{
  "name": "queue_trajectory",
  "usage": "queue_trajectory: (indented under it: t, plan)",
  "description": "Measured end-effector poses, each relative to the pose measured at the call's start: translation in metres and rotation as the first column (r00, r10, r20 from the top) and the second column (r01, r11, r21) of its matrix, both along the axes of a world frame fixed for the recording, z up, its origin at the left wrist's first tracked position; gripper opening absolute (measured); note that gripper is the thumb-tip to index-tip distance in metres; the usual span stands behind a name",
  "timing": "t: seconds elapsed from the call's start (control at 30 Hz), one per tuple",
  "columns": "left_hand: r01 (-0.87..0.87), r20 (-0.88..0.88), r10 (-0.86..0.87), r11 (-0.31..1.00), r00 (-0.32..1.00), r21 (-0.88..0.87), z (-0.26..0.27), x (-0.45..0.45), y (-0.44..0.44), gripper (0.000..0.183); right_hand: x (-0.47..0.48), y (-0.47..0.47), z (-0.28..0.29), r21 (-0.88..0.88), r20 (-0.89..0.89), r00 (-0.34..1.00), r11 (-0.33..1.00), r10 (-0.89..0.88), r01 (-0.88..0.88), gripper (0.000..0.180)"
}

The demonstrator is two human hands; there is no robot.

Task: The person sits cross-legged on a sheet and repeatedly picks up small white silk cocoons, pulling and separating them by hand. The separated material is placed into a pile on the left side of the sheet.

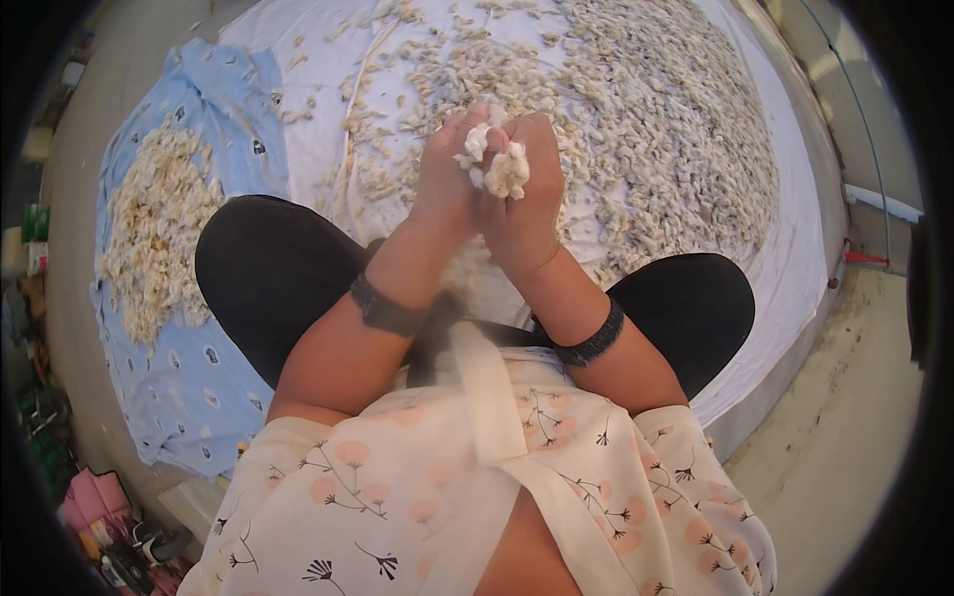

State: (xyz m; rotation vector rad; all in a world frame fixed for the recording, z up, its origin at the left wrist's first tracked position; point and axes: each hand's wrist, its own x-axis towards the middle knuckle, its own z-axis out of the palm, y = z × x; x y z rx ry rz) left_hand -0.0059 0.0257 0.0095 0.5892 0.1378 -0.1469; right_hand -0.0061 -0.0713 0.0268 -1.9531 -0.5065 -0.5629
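Both of my hands meet in front of me above a white sheet [313,89]. Tufts of white fluffy fibre, apparently raw cotton [508,171], stick out between my left hand [451,167] and my right hand [528,179]. The fingers of both hands are curled around the tufts, and the fingertips are partly hidden. Beneath and beyond the hands, many small off-white cotton pieces [671,141] lie spread over the sheet, most densely at the right. A blurred pale patch shows below my wrists.
On the left, a heap of yellowish-white cotton [160,231] rests on a light blue printed cloth [209,387]. My black-clad knees flank my arms. A pink item [97,499] and assorted objects stand at the lower left edge. A thin blue hose or cable [857,97] runs at the upper right.
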Motion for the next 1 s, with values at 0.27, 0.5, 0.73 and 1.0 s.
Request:
queue_trajectory:
  t: [0.27,0.5,0.73,1.0]
  plan:
    - [-0.012,-0.148,0.081,0.911,0.986,0.413,0.024,-0.001,-0.017,0.051,0.028,-0.022,-0.010,-0.087,-0.261,0.961,0.994,-0.089,0.068,0.020]
    - [-0.181,-0.088,0.226,0.917,0.970,0.356,0.013,0.005,-0.005,0.033,0.033,-0.039,0.025,0.332,-0.686,0.615,0.919,0.390,-0.212,0.040]
    - [-0.215,-0.119,0.240,0.958,0.963,0.191,0.003,0.012,-0.001,0.033,0.028,-0.039,0.029,0.689,-0.531,0.624,0.721,0.573,-0.075,0.035]
    - [-0.143,-0.027,0.168,0.905,0.985,0.402,0.013,0.004,-0.006,0.050,0.015,-0.026,0.023,0.057,-0.424,0.899,0.994,0.104,-0.088,0.028]
